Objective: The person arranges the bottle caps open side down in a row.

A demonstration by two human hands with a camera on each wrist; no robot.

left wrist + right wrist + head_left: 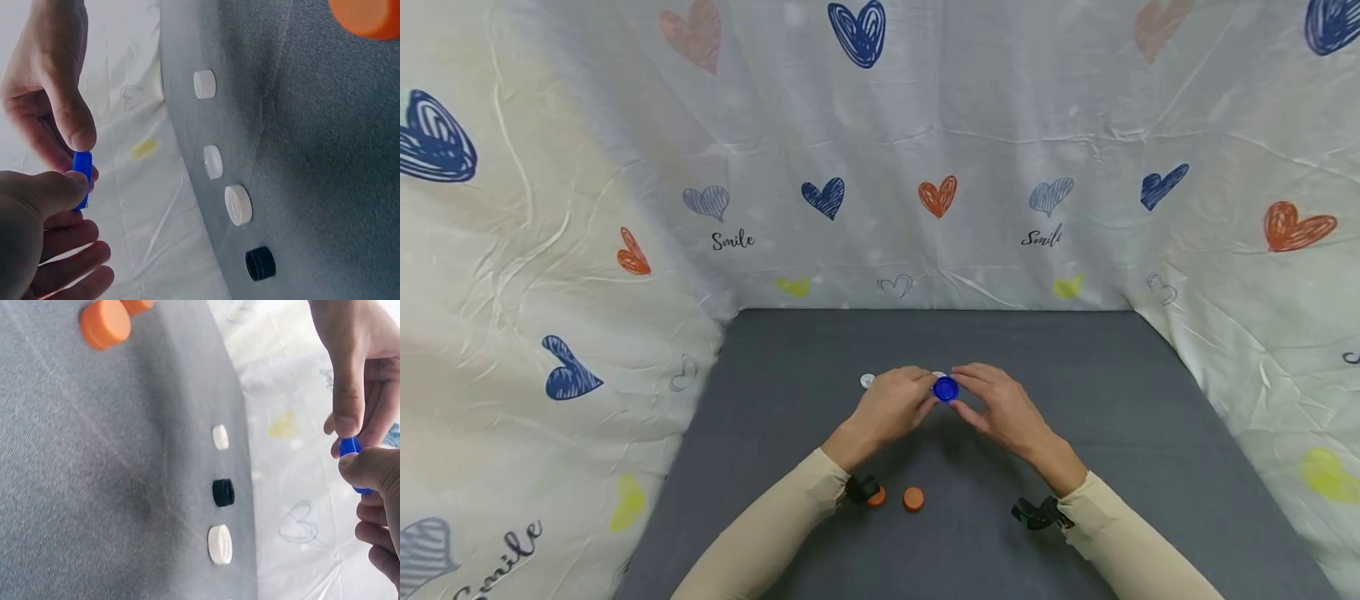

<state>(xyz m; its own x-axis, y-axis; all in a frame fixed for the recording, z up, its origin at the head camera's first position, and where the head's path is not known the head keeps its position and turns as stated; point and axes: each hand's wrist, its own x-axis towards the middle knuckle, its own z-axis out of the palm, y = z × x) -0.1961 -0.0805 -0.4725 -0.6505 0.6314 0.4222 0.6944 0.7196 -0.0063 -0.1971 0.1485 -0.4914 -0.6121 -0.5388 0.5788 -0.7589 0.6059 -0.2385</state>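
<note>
A blue bottle cap (946,388) is held up above the table between both hands, round face toward the head camera. My left hand (891,404) pinches its left edge; in the left wrist view the thumb lies on the cap (81,175) and the other fingers spread below. From the other side my right hand (1000,408) pinches the same cap, thumb and fingertips at its edge. Below the hands, a black cap (260,263) and several white caps (238,205) rest on the table. Fingers cover part of the blue cap in both wrist views.
Two orange caps (913,499) lie nearer the person, one partly hidden by the left wrist strap. A white cap (867,381) sits left of the left hand. The dark grey table (820,342) is bordered by a white curtain (865,108) printed with hearts.
</note>
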